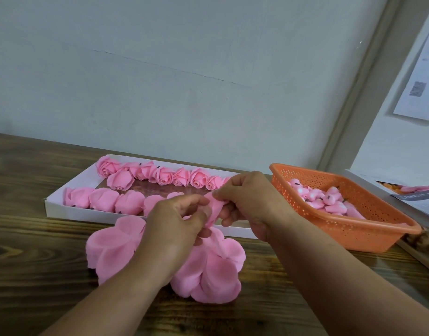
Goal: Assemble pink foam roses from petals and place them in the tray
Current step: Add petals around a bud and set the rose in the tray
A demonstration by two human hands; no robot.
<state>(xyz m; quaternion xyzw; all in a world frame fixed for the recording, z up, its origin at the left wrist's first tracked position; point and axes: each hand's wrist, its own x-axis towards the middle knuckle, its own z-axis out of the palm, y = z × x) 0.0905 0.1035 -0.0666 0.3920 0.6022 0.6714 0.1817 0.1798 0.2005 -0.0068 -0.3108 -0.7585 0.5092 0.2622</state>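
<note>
Just in front of the tray [54,209], both the left hand [177,221] and the right hand [245,202] pinch one pink petal [214,210], probably peeled off the stack [208,270] below. Separate it gently, since foam tears.

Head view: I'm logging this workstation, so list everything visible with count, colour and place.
Tray: one, white, back of table.
Finished roses: two rows, pink, in tray; exact count unclear.
Petal stacks: several, pink, on table before tray.
Petal: one, pink, pinched between both hands.
Basket: one, orange, right of tray.
Rose buds: many, pink, in basket.
Table: one, dark wood.
Left hand: holds petal.
Right hand: holds petal.
</note>
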